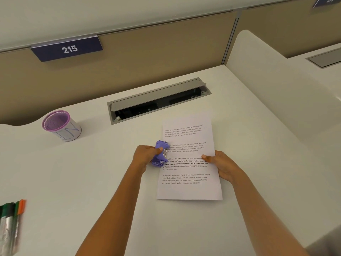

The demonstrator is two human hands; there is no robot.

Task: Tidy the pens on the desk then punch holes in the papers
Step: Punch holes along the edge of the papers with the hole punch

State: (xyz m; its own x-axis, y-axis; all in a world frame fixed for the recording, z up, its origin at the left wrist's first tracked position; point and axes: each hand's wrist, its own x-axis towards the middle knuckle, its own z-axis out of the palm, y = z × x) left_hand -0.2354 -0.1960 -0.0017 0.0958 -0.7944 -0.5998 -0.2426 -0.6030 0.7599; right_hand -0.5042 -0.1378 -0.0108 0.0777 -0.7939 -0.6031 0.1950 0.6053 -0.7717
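Note:
A printed white paper (190, 187) lies on the white desk (92, 182), right of centre. A purple hole punch (160, 152) sits over the paper's left edge, about halfway down. My left hand (145, 154) grips the punch from the left, thumb on top. My right hand (221, 166) holds the paper's right edge, thumb on the sheet and fingers curled under it. Several marker pens (11, 218) with green and orange caps lie at the desk's left edge. A purple mesh pen cup (60, 125) stands at the back left, and no pens show in it.
An open grey cable tray (158, 100) is set into the desk just behind the paper. A beige partition with a blue "215" label (69, 49) rises at the back. A rounded white divider (276, 89) borders the desk on the right.

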